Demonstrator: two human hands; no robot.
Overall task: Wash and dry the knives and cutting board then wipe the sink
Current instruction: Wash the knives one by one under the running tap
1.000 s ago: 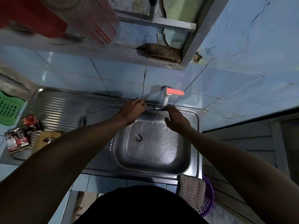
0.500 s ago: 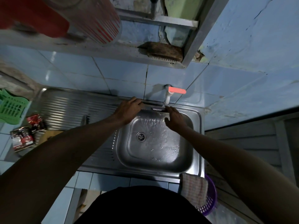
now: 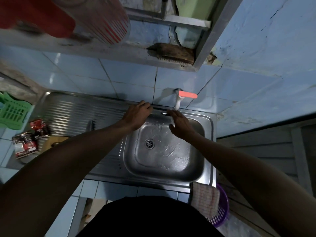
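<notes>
Shifted slightly since half a second ago: right hand [image 3: 181,124] spread a little flatter under the tap [image 3: 177,101], left hand [image 3: 136,115] barely changed at the back rim of the sink [image 3: 209,127]. Left fingers [image 3: 144,105] curled over that rim where steel meets tile, grasping nothing that can be made out. Right fingers [image 3: 171,112] released and nearly straight, held under the white spout with its red lever, in the thin stream of water. Wet basin below both hands, drain [image 3: 149,144] just nearer than the left fingers. Well left of the left fingers, on the ribbed drainboard [image 3: 73,112], a cutting board [image 3: 51,141] mostly hidden behind the left forearm, beside red packets [image 3: 25,144] and a green basket [image 3: 12,112]. No knives to be made out. Near the front edge of the counter, nearer than the right fingers, a checked cloth [image 3: 205,197] draped into a purple basket [image 3: 222,211]. Above the right fingers, a scrubbing brush [image 3: 172,53] on the wall ledge.
</notes>
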